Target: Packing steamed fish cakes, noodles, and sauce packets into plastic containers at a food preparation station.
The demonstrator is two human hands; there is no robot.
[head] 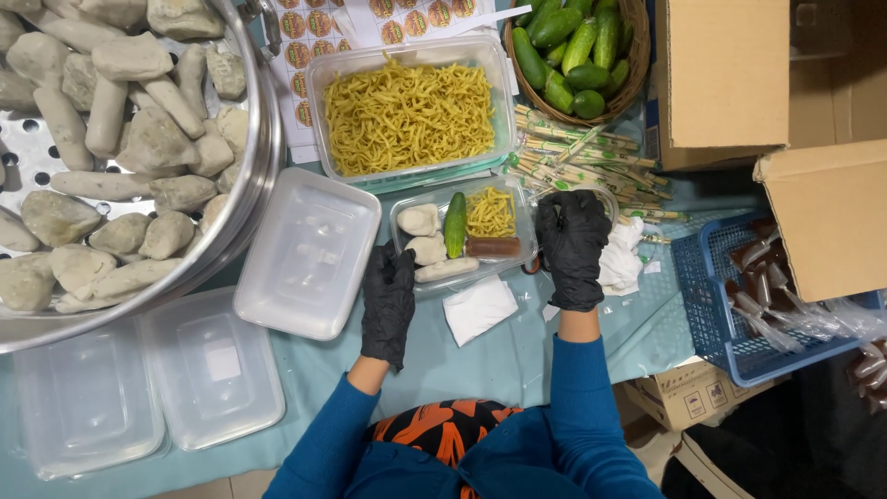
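Both hands wear black gloves. The left hand rests against the near-left corner of a small clear tray, fingers loosely curled on its rim. The right hand presses against the tray's right end, fingers bent over the edge; neither hand lifts it. The tray sits on a pale blue table cover at centre, holding 3 pale dumplings, 1 cucumber, a portion of yellow noodles and a brown sauce packet.

Far of it stands a larger tub of noodles. A loose lid lies just left. A large steamer pan of grey dumplings occupies the far left. A basket of cucumbers sits far right, wrapped chopsticks near it. A blue crate stands right.
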